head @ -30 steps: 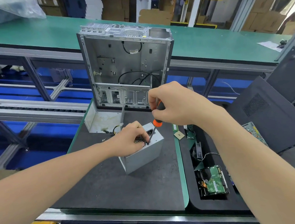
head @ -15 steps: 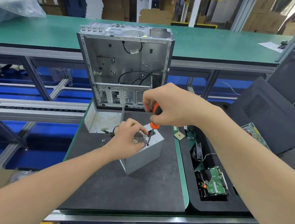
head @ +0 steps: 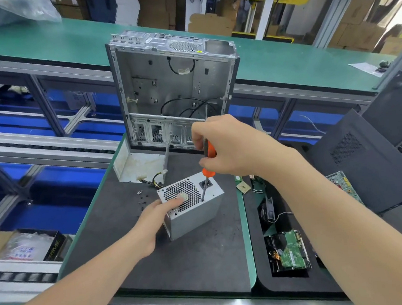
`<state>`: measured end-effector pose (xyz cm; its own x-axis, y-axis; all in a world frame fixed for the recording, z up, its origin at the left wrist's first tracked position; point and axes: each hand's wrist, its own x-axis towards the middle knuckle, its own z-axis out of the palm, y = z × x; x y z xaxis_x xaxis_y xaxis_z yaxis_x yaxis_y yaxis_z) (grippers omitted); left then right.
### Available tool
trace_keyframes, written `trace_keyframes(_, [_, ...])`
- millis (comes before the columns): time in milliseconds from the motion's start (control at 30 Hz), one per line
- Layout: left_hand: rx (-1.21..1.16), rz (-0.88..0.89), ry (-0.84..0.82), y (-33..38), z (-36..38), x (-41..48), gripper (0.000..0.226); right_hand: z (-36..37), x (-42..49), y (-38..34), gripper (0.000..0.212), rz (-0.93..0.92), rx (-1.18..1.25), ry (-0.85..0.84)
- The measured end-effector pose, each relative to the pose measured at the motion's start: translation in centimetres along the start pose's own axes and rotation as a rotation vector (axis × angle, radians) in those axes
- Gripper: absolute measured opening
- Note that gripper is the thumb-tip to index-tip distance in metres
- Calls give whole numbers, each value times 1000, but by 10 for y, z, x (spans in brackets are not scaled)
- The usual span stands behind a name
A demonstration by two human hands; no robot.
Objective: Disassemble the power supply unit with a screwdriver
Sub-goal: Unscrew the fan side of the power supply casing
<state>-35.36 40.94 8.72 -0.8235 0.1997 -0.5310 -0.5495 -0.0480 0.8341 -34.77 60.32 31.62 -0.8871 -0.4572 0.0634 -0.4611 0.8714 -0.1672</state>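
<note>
Left hand (head: 156,212) lower on power supply (head: 195,216)

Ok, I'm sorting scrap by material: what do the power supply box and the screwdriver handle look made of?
The power supply box: bare sheet metal, probably steel, dull grey, punched honeycomb grille. The screwdriver handle: orange and black, smooth, likely plastic or rubber.

The left forearm (head: 84,279) and right forearm (head: 334,213) are bare to the frame's edge; the left hand (head: 156,213) and right hand (head: 233,147) are bare too.
</note>
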Motion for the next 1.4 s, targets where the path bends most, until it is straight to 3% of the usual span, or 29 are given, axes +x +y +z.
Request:
trace_keyframes(100, [-38,61,-63,6,-1,8,37,0,-1,-3,24,-29,2,-16])
trace_keyframes(233, [-51,4,-123,14,-7,18,60,7,-2,-5,25,8,-45,36])
trace_keyframes(333, [-41,13,-176,14,-12,22,54,5,-3,-5,11,-6,5,55])
trace_keyframes(467, [-17,22,-213,15,-16,27,58,-2,-6,-3,9,21,23,97])
trace_keyframes(900, [11,-1,-262,32,-15,19,24,-1,-7,0,8,42,56,106])
trace_keyframes(1400, [20,-29,-268,36,-13,14,36,3,-8,5,8,41,80,97])
